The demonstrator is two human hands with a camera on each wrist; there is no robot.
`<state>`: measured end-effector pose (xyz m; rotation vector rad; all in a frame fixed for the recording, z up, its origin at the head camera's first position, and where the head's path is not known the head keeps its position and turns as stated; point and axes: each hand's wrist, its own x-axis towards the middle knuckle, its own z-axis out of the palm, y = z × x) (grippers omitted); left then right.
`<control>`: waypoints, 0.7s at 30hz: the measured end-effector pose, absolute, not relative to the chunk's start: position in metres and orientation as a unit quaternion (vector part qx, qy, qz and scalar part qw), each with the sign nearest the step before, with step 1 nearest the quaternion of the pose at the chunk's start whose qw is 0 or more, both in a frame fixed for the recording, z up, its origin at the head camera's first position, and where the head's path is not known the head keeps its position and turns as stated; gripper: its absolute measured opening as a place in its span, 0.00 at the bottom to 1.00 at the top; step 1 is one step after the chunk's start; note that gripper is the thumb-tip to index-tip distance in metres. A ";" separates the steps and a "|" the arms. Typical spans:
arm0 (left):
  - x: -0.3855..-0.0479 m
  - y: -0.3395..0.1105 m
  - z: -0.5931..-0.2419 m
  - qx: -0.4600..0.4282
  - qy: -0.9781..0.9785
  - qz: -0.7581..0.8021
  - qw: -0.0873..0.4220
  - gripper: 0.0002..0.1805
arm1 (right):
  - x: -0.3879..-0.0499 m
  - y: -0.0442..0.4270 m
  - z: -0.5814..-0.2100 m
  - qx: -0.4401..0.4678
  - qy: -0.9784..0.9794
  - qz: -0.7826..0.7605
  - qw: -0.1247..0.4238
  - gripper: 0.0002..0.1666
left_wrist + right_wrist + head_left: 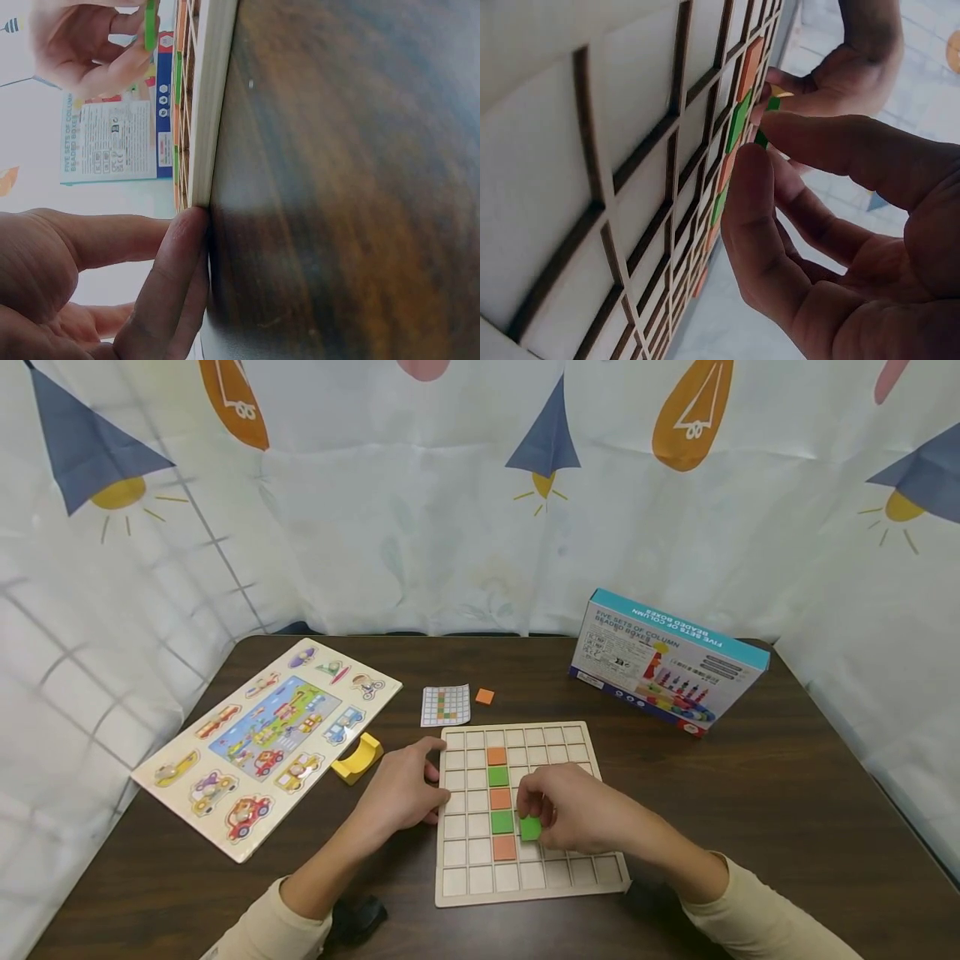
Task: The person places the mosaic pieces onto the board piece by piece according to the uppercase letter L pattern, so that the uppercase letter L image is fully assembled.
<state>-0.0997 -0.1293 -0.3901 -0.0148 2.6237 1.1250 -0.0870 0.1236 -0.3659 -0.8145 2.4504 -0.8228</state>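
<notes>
A pale wooden grid board lies on the table. One column of it bears orange tiles and green tiles, alternating. Between thumb and fingertips, my right hand pinches another green tile, just right of the lowest tiles. In the right wrist view this green tile is held on edge, above the board. At the board's left edge, my left hand rests its fingertips against the side. The left wrist view shows a fingertip touching the board edge.
Beyond the board lie a pattern card with a coloured grid and a loose orange tile. A vehicle peg puzzle and a yellow curved block are at left. A toy box stands at back right.
</notes>
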 end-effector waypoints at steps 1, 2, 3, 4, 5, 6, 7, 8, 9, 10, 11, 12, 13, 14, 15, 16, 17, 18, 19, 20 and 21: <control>-0.100 -0.129 -0.390 -0.006 0.909 0.391 0.143 0.39 | -0.087 0.123 -0.366 -0.296 0.882 -0.296 0.216 0.17; -0.100 -0.129 -0.390 -0.006 0.909 0.391 0.144 0.39 | -0.086 0.123 -0.367 -0.299 0.881 -0.296 0.218 0.17; -0.100 -0.129 -0.390 -0.006 0.909 0.391 0.144 0.39 | -0.086 0.123 -0.367 -0.300 0.880 -0.295 0.221 0.17; -0.100 -0.129 -0.390 -0.007 0.909 0.391 0.144 0.39 | -0.086 0.123 -0.368 -0.301 0.878 -0.295 0.225 0.17; -0.100 -0.129 -0.390 -0.007 0.909 0.391 0.145 0.39 | -0.085 0.123 -0.368 -0.301 0.877 -0.296 0.229 0.17; -0.100 -0.129 -0.390 -0.007 0.909 0.390 0.145 0.39 | -0.085 0.122 -0.369 -0.300 0.876 -0.296 0.233 0.17; -0.100 -0.129 -0.390 -0.006 0.909 0.390 0.145 0.39 | -0.085 0.122 -0.369 -0.300 0.875 -0.297 0.236 0.17; -0.100 -0.129 -0.390 -0.006 0.909 0.390 0.145 0.39 | -0.084 0.122 -0.369 -0.300 0.875 -0.296 0.238 0.17; -0.100 -0.129 -0.390 -0.006 0.909 0.389 0.145 0.39 | -0.084 0.122 -0.369 -0.300 0.874 -0.296 0.241 0.17; -0.100 -0.129 -0.390 -0.007 0.910 0.389 0.146 0.39 | -0.084 0.122 -0.370 -0.301 0.873 -0.296 0.244 0.17; -0.100 -0.129 -0.390 -0.007 0.910 0.388 0.146 0.39 | -0.084 0.121 -0.370 -0.301 0.873 -0.295 0.247 0.16; -0.100 -0.129 -0.390 -0.006 0.911 0.387 0.146 0.39 | -0.084 0.121 -0.370 -0.302 0.872 -0.293 0.249 0.16; -0.100 -0.129 -0.389 -0.006 0.911 0.385 0.146 0.39 | -0.084 0.121 -0.370 -0.303 0.872 -0.291 0.252 0.16; -0.100 -0.129 -0.389 -0.007 0.912 0.384 0.146 0.39 | -0.084 0.121 -0.371 -0.304 0.872 -0.289 0.253 0.16; -0.101 -0.129 -0.389 -0.007 0.912 0.383 0.146 0.38 | -0.083 0.121 -0.371 -0.305 0.871 -0.288 0.255 0.16; -0.101 -0.129 -0.389 -0.007 0.913 0.382 0.146 0.38 | -0.083 0.121 -0.371 -0.306 0.871 -0.287 0.256 0.17; -0.101 -0.129 -0.389 -0.007 0.913 0.381 0.146 0.38 | -0.083 0.120 -0.371 -0.306 0.871 -0.285 0.256 0.17; -0.101 -0.129 -0.389 -0.007 0.913 0.381 0.146 0.39 | -0.083 0.120 -0.371 -0.306 0.871 -0.284 0.257 0.17; -0.101 -0.129 -0.389 -0.007 0.913 0.381 0.146 0.39 | -0.083 0.120 -0.371 -0.306 0.871 -0.284 0.257 0.17; -0.101 -0.129 -0.389 -0.006 0.913 0.382 0.146 0.39 | -0.083 0.120 -0.371 -0.305 0.872 -0.283 0.258 0.17; -0.101 -0.129 -0.389 -0.006 0.913 0.382 0.146 0.39 | -0.083 0.120 -0.372 -0.304 0.872 -0.282 0.259 0.17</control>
